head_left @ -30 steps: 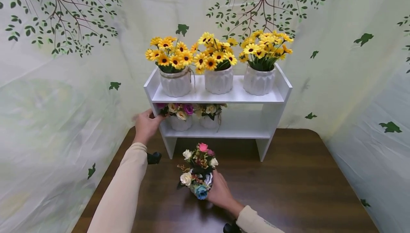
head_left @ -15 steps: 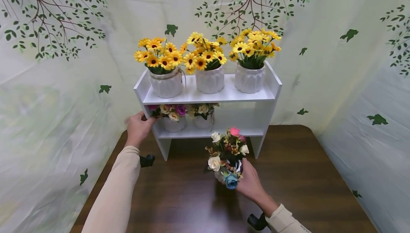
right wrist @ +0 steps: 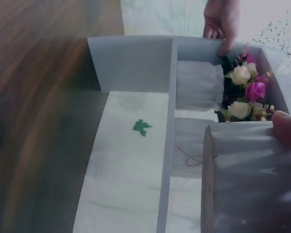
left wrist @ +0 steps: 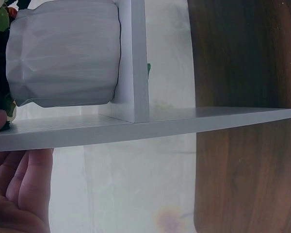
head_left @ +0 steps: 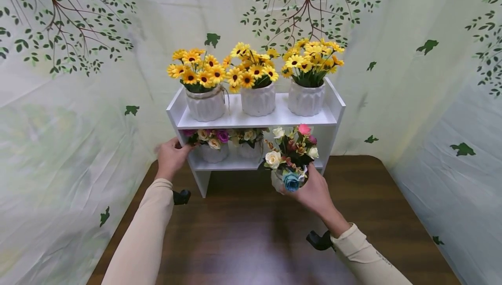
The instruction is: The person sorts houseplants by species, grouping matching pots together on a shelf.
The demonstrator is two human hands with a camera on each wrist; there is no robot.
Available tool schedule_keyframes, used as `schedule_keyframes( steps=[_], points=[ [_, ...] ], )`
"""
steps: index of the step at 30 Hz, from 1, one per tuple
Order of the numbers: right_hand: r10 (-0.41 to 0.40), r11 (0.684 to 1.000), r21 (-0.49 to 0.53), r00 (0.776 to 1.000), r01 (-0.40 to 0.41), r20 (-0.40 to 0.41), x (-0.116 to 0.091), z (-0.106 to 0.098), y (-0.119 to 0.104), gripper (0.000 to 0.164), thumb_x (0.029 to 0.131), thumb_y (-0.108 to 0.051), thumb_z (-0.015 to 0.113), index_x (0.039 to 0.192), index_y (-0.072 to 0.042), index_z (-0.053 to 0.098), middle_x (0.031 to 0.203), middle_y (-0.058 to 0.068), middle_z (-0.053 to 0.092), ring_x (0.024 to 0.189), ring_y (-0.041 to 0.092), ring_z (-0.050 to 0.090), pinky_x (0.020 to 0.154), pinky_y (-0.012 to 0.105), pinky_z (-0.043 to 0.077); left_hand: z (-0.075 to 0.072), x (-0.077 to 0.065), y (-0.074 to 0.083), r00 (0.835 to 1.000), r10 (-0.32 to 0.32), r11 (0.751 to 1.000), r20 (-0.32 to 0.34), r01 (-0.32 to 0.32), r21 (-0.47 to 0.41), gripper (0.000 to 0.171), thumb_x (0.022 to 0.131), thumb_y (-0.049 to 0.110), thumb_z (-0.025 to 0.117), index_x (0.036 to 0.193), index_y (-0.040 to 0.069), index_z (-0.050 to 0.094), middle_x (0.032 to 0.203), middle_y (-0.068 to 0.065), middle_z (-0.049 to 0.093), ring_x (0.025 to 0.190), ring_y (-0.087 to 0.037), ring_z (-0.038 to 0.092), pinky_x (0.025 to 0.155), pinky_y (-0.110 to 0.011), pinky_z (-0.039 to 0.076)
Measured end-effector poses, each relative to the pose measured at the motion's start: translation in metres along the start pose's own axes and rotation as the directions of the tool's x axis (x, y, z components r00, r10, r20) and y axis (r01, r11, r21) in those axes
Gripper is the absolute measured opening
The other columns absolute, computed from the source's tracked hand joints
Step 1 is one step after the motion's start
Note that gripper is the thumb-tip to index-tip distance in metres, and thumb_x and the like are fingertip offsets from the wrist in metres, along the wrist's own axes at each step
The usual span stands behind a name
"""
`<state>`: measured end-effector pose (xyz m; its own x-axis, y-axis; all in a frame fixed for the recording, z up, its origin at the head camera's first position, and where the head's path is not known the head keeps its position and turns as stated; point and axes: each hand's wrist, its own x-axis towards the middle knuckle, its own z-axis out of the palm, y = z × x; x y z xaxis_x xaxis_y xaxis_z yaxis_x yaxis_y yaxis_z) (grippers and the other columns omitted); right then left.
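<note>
My right hand (head_left: 318, 192) holds a white ribbed flowerpot (right wrist: 250, 182) by its side, in front of the right part of the lower shelf. Its artificial roses (head_left: 292, 156) are cream, pink and blue. My left hand (head_left: 171, 159) grips the left side panel of the white two-tier shelf (head_left: 251, 123). In the left wrist view, the thumb lies inside the panel and the fingers (left wrist: 34, 182) outside. Behind that panel stands a potted purple-and-cream bouquet (head_left: 213, 152). A cream-flowered pot (head_left: 248, 150) with twine stands beside it.
Three white pots of yellow daisies, at left (head_left: 205, 105), middle (head_left: 258, 101) and right (head_left: 307, 100), line the top tier. The shelf stands at the back of a brown wooden table (head_left: 235, 241). Leaf-printed cloth (head_left: 392, 102) hangs close behind and at both sides.
My right hand has carried the potted roses from over the table, rightward and then forward and up to the lower shelf. My left hand keeps its grip on the side panel.
</note>
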<state>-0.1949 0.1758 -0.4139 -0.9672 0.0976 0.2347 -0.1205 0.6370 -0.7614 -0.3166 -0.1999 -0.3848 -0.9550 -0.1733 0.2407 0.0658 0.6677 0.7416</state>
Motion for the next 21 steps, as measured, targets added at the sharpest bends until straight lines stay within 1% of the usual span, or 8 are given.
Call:
schedule_keyframes(
  steps=[5, 9, 14, 21],
  points=[
    [0.055, 0.998, 0.005, 0.998, -0.055, 0.025, 0.013, 0.0, -0.003, 0.087, 0.066, -0.036, 0.089, 0.135, -0.006, 0.045, 0.128, 0.018, 0.063, 0.116, 0.036, 0.061, 0.096, 0.052, 0.05, -0.002, 0.0, 0.0, 1.0, -0.017, 1.0, 0.022, 0.016, 0.005, 0.039, 0.092, 0.023, 0.063, 0.122, -0.001, 0.067, 0.115, -0.025, 0.071, 0.099, -0.033, 0.065, 0.073, -0.026, 0.044],
    [0.076, 0.997, 0.029, 0.996, -0.077, 0.041, 0.022, 0.002, -0.001, 0.09, 0.068, -0.037, 0.088, 0.138, -0.006, 0.042, 0.131, 0.018, 0.061, 0.119, 0.037, 0.06, 0.098, 0.053, 0.049, -0.001, 0.0, -0.001, 1.0, -0.017, 1.0, 0.022, 0.016, 0.008, 0.04, 0.092, 0.025, 0.064, 0.122, -0.001, 0.066, 0.116, -0.024, 0.071, 0.101, -0.033, 0.066, 0.074, -0.027, 0.045],
    [0.057, 0.998, 0.012, 0.998, -0.057, 0.017, 0.032, 0.005, 0.001, 0.088, 0.068, -0.038, 0.088, 0.136, -0.004, 0.043, 0.128, 0.02, 0.062, 0.117, 0.038, 0.061, 0.096, 0.053, 0.05, -0.001, -0.001, -0.002, 1.0, -0.007, 1.0, 0.016, 0.007, 0.0, 0.041, 0.091, 0.026, 0.066, 0.122, -0.001, 0.067, 0.117, -0.024, 0.071, 0.103, -0.035, 0.067, 0.077, -0.029, 0.046],
    [0.047, 0.999, -0.019, 0.999, -0.047, -0.006, 0.05, 0.007, 0.002, 0.091, 0.067, -0.041, 0.087, 0.137, -0.004, 0.043, 0.129, 0.019, 0.061, 0.118, 0.039, 0.061, 0.096, 0.054, 0.05, -0.001, 0.0, -0.002, 1.0, -0.01, 1.0, 0.021, 0.01, -0.007, 0.042, 0.091, 0.029, 0.067, 0.123, 0.001, 0.067, 0.119, -0.023, 0.07, 0.105, -0.034, 0.066, 0.076, -0.028, 0.047]
  ],
)
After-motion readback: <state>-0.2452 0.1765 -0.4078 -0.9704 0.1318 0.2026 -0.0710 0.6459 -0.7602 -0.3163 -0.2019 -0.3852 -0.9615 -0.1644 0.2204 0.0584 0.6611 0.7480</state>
